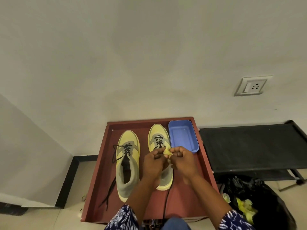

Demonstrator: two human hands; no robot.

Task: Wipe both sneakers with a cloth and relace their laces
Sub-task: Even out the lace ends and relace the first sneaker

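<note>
Plain off-white wall fills the upper two thirds of the head view; a wall socket (252,86) sits at right of centre. No brand mark, label or readable writing shows on any item.

Lower centre: a red-brown tray (99,171) with raised edges stands against the wall. Its rim bounds all four sides; the near rim is partly hidden by your forearms.

Inside the tray:
- Left sneaker (127,165), yellow and grey, toe toward the wall. Its black lace (108,191) is loose, trailing from the eyelets down the tray floor at the shoe's left.
- Right sneaker (157,136), same colours, toe toward the wall, heel half hidden under your hands. Its toe lies just beside a blue tub (183,136) in the tray's upper right corner.
- A bare strip of tray floor runs between the two shoes, and a wider bare strip lies along the left rim.

Your left hand (153,161) and right hand (183,161) meet above the right sneaker, fingers curled. Both pinch a small yellow cloth (167,152) between their fingertips.

Right of the tray: a black bench (252,146) along the wall. Below it, at lower right, a black bag (269,205) holds yellow scraps. Patterned blue sleeves (123,218) show at the bottom edge.
</note>
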